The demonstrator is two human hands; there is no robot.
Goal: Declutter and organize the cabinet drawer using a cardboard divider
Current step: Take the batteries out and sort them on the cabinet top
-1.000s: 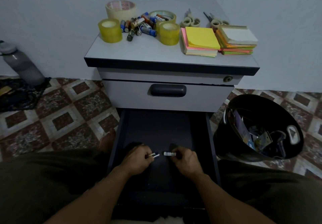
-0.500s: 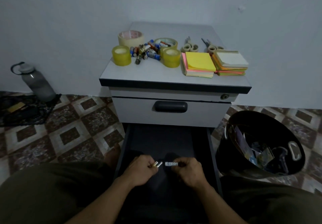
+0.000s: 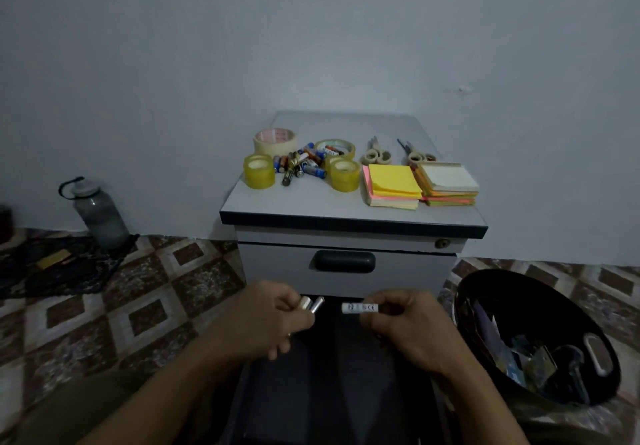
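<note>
Standing against a pale wall, a small grey cabinet is shown midway through a clear-out, with its lower drawer pulled open toward the camera and the upper drawer closed. The open drawer's dark interior is seen only in part between the forearms, and nothing can be made out lying in it. A black waste bin, just right of the drawer, is partly filled with discarded paper and odds and ends.

On the cabinet top the contents are grouped by kind. Tape rolls are at the left with a loose heap of batteries among them. Two pairs of scissors lie behind, and stacked sticky-note pads are at the right.

The emptying is judged all but finished. No cardboard divider is in view, so fitting it and returning the sorted items are judged to be left.

Over the open drawer, the left hand is curled round two batteries, their metal ends showing beyond the fingers. A white battery is pinched at one end by the fingertips of the right hand. Its free end is pointed at the other pair, a small gap apart. All three are judged bound for the heap above.
</note>
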